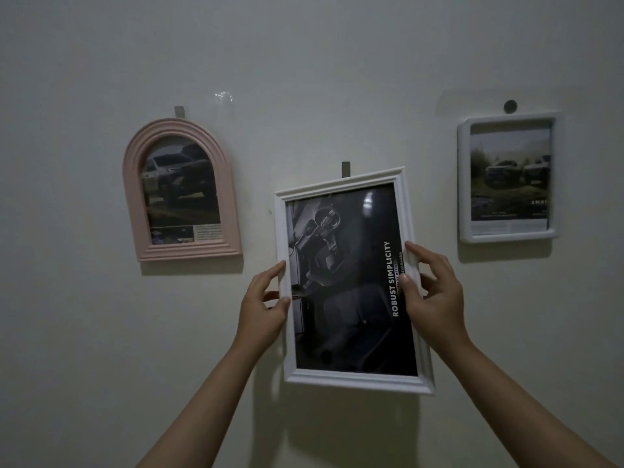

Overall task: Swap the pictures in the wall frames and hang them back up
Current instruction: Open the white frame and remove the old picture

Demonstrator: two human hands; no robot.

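Two hands clamp the white moulded rectangular frame [351,282] — left hand [265,305] at 9 o'clock, right hand [430,298] at 3, fingers [413,251] pinching the side rails. Long axis near vertical, top tilted slightly anticlockwise. Grey wall hook [345,169] sits at 12 o'clock, just above the top rail — probably lift or seat.

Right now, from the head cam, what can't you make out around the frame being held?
- Whether the white frame is caught on its hook: the frame's top edge hides the hook's lower end.
- Fingers of left hand and right hand behind the frame: hidden by it.
- Small print beside "ROBUST SIMPLICITY": too small and dim.
- Pink arched frame caption: blurred.
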